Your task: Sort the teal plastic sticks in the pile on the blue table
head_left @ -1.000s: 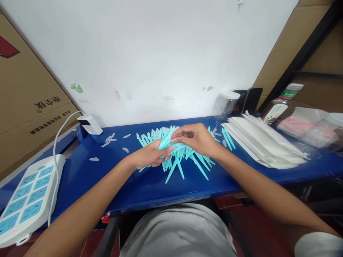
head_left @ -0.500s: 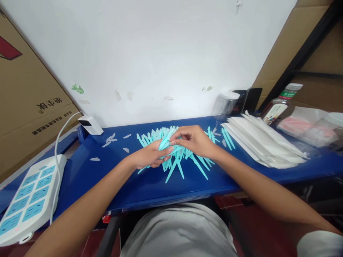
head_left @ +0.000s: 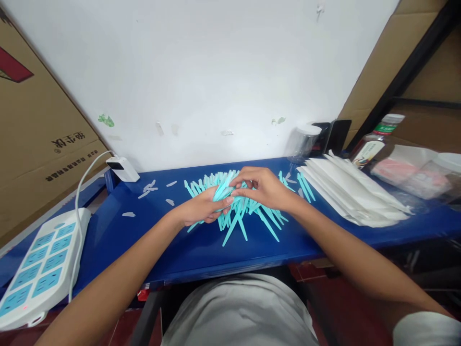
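Note:
A loose heap of thin turquoise plastic sticks (head_left: 248, 216) lies on the blue table (head_left: 173, 245) in front of me. My left hand (head_left: 201, 209) is closed round a bundle of these sticks (head_left: 221, 191), their tips pointing up and to the right. My right hand (head_left: 262, 188) is curled over the heap, its fingertips pinching at the top of that bundle. The two hands touch above the middle of the pile.
A stack of white paper sleeves (head_left: 349, 192) lies to the right, with a clear jar (head_left: 302, 142), a bottle (head_left: 374, 139) and plastic bags behind it. A white power strip (head_left: 39, 266) and charger (head_left: 120, 168) sit at the left. Small clear bits (head_left: 147, 187) are scattered nearby. Cardboard boxes flank the wall.
Both hands stay over the pile; the right fingers have shifted slightly at the bundle's top. The view has drifted a little.

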`<state>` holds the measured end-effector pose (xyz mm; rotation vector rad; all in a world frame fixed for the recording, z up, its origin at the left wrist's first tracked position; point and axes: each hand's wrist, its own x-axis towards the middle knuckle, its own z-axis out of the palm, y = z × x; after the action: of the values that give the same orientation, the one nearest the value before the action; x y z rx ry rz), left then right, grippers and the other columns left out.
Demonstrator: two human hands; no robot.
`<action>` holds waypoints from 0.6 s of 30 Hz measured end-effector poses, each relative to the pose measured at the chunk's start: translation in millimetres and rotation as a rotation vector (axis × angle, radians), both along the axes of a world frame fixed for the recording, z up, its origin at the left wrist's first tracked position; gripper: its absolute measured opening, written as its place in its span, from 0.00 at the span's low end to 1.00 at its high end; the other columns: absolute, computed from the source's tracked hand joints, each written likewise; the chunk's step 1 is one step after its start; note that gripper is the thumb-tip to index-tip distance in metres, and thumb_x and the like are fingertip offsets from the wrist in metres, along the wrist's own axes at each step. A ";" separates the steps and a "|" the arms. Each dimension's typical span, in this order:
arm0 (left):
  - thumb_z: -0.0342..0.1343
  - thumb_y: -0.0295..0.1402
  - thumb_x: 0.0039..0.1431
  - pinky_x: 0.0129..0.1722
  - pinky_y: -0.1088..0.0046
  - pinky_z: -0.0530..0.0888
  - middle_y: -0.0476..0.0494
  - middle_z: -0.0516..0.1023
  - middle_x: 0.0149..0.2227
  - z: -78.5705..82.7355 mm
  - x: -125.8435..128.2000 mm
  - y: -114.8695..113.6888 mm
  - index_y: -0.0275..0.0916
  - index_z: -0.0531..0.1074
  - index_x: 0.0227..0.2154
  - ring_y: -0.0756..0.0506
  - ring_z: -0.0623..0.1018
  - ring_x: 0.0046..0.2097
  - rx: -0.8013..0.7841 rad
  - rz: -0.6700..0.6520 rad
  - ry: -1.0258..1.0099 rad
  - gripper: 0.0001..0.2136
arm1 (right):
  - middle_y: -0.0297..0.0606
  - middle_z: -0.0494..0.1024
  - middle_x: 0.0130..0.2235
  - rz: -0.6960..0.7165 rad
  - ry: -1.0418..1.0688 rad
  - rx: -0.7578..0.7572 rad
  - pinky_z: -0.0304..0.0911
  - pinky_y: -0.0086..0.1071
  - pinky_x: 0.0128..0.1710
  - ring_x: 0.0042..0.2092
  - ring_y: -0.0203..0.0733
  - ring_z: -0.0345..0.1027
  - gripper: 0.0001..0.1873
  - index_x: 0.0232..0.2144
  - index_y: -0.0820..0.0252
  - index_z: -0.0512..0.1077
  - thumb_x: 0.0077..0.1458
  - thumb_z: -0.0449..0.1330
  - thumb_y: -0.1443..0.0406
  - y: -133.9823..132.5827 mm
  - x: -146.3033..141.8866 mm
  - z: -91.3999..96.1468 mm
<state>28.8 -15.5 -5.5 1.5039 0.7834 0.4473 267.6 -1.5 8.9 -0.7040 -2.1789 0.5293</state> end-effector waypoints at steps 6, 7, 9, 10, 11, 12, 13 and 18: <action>0.63 0.50 0.65 0.19 0.80 0.56 0.53 0.68 0.28 0.7 0.4 -0.7 0.39 0.66 0.36 0.57 0.58 0.21 -0.005 -0.024 0.026 0.19 | 0.38 0.77 0.35 0.007 -0.007 0.027 0.61 0.33 0.34 0.33 0.37 0.65 0.11 0.39 0.58 0.83 0.63 0.69 0.57 3.7 3.1 -1.7; 0.63 0.50 0.65 0.19 0.80 0.56 0.54 0.67 0.28 1.2 0.2 -0.8 0.39 0.66 0.36 0.57 0.58 0.21 -0.003 -0.027 0.025 0.19 | 0.38 0.77 0.35 -0.005 0.003 0.039 0.61 0.33 0.34 0.33 0.37 0.65 0.12 0.38 0.58 0.83 0.63 0.69 0.56 5.0 5.8 -0.8; 0.62 0.51 0.65 0.18 0.80 0.56 0.54 0.66 0.27 2.5 -0.3 -0.8 0.39 0.66 0.36 0.57 0.58 0.21 0.004 -0.024 0.021 0.20 | 0.38 0.77 0.35 -0.028 0.014 0.049 0.61 0.34 0.34 0.32 0.37 0.64 0.14 0.38 0.58 0.83 0.63 0.68 0.54 8.0 12.2 1.9; 0.62 0.52 0.65 0.18 0.80 0.55 0.53 0.67 0.27 3.1 -0.5 -0.7 0.39 0.66 0.36 0.57 0.57 0.21 0.008 -0.019 0.020 0.20 | 0.38 0.77 0.35 -0.033 0.013 0.043 0.61 0.34 0.33 0.32 0.37 0.64 0.15 0.37 0.58 0.83 0.63 0.68 0.53 9.6 15.6 3.4; 0.62 0.52 0.64 0.18 0.80 0.54 0.53 0.67 0.28 3.6 -0.9 -0.5 0.39 0.66 0.36 0.57 0.57 0.21 0.012 -0.013 0.018 0.21 | 0.39 0.78 0.35 -0.037 0.011 0.031 0.61 0.34 0.33 0.32 0.37 0.64 0.16 0.37 0.58 0.83 0.62 0.68 0.52 11.2 18.9 4.9; 0.63 0.53 0.64 0.18 0.80 0.54 0.52 0.67 0.29 4.0 -1.3 -0.2 0.39 0.65 0.36 0.57 0.57 0.21 0.016 -0.008 0.017 0.21 | 0.39 0.78 0.35 -0.040 0.012 0.016 0.61 0.34 0.33 0.32 0.38 0.65 0.16 0.36 0.58 0.83 0.62 0.68 0.51 12.9 22.1 6.2; 0.64 0.53 0.63 0.18 0.80 0.54 0.52 0.67 0.29 4.0 -1.9 0.2 0.39 0.65 0.35 0.57 0.57 0.22 0.020 -0.003 0.015 0.22 | 0.40 0.78 0.35 -0.046 0.018 0.002 0.61 0.35 0.33 0.32 0.38 0.65 0.17 0.36 0.58 0.83 0.61 0.69 0.50 14.6 25.1 7.3; 0.63 0.55 0.62 0.19 0.80 0.54 0.51 0.67 0.33 0.4 -6.8 3.0 0.40 0.63 0.37 0.57 0.57 0.23 0.019 0.035 -0.001 0.23 | 0.41 0.79 0.37 -0.081 0.059 -0.025 0.61 0.35 0.33 0.35 0.40 0.69 0.17 0.37 0.58 0.84 0.59 0.70 0.50 20.3 37.0 9.5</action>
<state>22.0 -12.5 -5.1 1.5096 0.8081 0.4831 304.7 18.8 18.4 -0.7765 -2.0828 0.5295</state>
